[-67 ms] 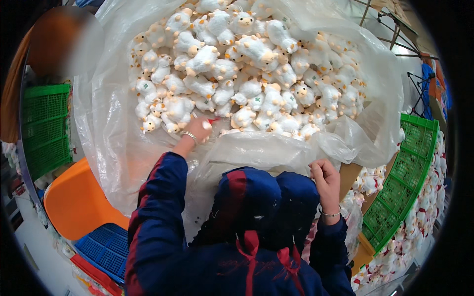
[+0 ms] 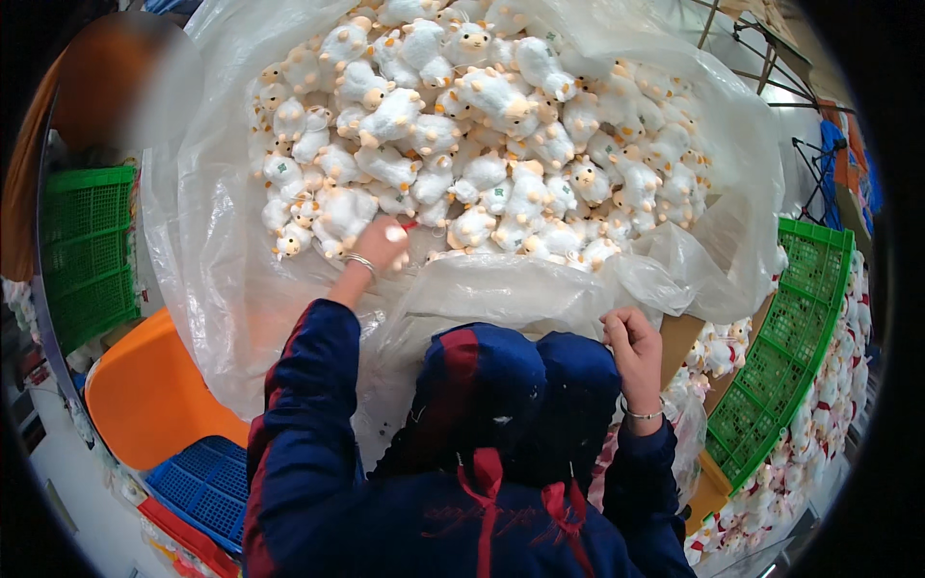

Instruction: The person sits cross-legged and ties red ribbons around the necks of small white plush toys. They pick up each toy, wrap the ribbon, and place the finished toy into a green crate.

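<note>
A large heap of small white plush sheep (image 2: 491, 101) with peach muzzles and feet lies on a clear plastic sheet (image 2: 207, 279) in front of me. My left hand (image 2: 381, 246) is at the heap's near left edge, fingers bent and closed. White patches show at its fingers, and a small red piece (image 2: 409, 225) sticks out beside them; I cannot tell what it belongs to. Over by my right knee, my right hand (image 2: 634, 352) is curled, thumb against the forefinger. Whatever it may hold is hidden.
An orange chair (image 2: 154, 385) and a blue basket (image 2: 204, 486) stand at my left. Green crates (image 2: 89, 250) are beyond them. A green crate (image 2: 785, 347) at my right borders more plush toys (image 2: 824, 424). Thin black metal frames rise at the far right.
My left hand has shifted slightly left and toward the heap. The right hand stays almost where it was, and the heap looks the same.
</note>
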`<action>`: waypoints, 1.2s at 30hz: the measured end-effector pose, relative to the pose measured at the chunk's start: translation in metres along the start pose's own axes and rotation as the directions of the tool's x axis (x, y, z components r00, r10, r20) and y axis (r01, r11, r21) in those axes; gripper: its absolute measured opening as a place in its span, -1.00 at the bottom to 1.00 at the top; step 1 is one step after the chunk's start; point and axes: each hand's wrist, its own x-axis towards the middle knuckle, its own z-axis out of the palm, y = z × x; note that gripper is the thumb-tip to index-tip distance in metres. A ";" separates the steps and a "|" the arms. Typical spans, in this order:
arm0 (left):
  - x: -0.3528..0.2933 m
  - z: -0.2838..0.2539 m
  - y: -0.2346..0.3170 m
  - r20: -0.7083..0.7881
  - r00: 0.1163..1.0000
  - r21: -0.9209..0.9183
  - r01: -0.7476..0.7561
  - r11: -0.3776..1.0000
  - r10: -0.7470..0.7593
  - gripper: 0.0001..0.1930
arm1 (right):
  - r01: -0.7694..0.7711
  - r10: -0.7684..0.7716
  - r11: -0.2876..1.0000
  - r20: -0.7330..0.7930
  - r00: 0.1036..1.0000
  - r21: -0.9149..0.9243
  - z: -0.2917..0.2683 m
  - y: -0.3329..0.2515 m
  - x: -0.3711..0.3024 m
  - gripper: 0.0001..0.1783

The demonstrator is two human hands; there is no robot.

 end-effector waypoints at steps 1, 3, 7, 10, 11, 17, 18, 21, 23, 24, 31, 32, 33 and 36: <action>-0.005 -0.013 0.008 -0.186 0.982 -0.180 -0.064 0.982 0.030 -0.69 | 0.009 -0.009 1.000 -0.007 1.000 -0.023 0.000 -0.001 -0.001 -0.87; -0.036 -0.067 0.082 -0.249 0.968 -0.406 -0.102 0.908 -0.003 -0.73 | 0.026 -0.028 0.998 -0.027 0.999 -0.055 -0.001 -0.003 -0.003 -0.87; -0.110 -0.120 0.178 -0.277 0.960 -0.860 -0.267 0.435 0.041 -0.79 | 0.196 -0.198 0.976 -0.010 0.980 -0.092 0.000 -0.023 -0.006 -0.87; -0.155 -0.127 0.219 -0.222 0.961 -0.911 -0.265 0.317 0.167 -0.79 | 0.262 -0.262 0.965 -0.003 0.965 0.026 0.004 -0.052 -0.019 -0.89; -0.168 -0.129 0.232 -0.202 0.959 -0.916 -0.256 0.309 0.197 -0.80 | 0.316 -0.317 0.948 0.011 0.949 0.046 0.004 -0.064 -0.027 -0.90; -0.223 -0.093 0.283 -0.239 0.959 -0.809 -0.283 0.516 0.150 -0.80 | 0.624 -0.600 0.776 0.200 0.774 -0.087 0.012 -0.102 -0.091 -0.47; -0.231 -0.086 0.289 -0.245 0.957 -0.802 -0.290 0.522 0.155 -0.80 | 0.656 -0.628 0.747 0.204 0.751 -0.112 0.018 -0.101 -0.101 -0.35; -0.268 -0.074 0.305 -0.254 0.934 -0.642 -0.358 0.678 0.252 -0.73 | 0.671 -0.664 0.728 0.095 0.741 -0.143 0.042 -0.081 -0.127 -0.10; -0.287 -0.067 0.304 -0.272 0.862 -0.663 -0.489 0.566 0.427 -0.67 | 0.542 -0.547 0.837 0.076 0.834 0.079 0.045 -0.068 -0.142 -0.14; -0.291 -0.068 0.299 -0.236 0.851 -0.698 -0.484 0.528 0.469 -0.60 | 0.544 -0.549 0.836 0.068 0.833 0.079 0.044 -0.066 -0.148 -0.17; -0.313 -0.080 0.275 -0.304 0.895 -0.844 -0.412 0.345 0.326 -0.77 | 0.091 -0.344 0.800 0.330 0.879 0.593 0.019 -0.048 -0.171 -0.18; -0.313 -0.079 0.274 -0.279 0.899 -0.856 -0.392 0.337 0.337 -0.79 | 0.083 -0.357 0.775 0.326 0.875 0.626 0.017 -0.038 -0.170 -0.18; -0.315 -0.077 0.271 -0.256 0.904 -0.868 -0.371 0.331 0.342 -0.81 | 0.070 -0.367 0.751 0.327 0.871 0.656 0.017 -0.030 -0.170 -0.17; -0.323 -0.081 0.269 -0.200 0.911 -0.858 -0.341 0.384 0.362 -0.80 | 0.007 -0.381 0.657 0.324 0.866 0.754 0.020 -0.019 -0.172 -0.18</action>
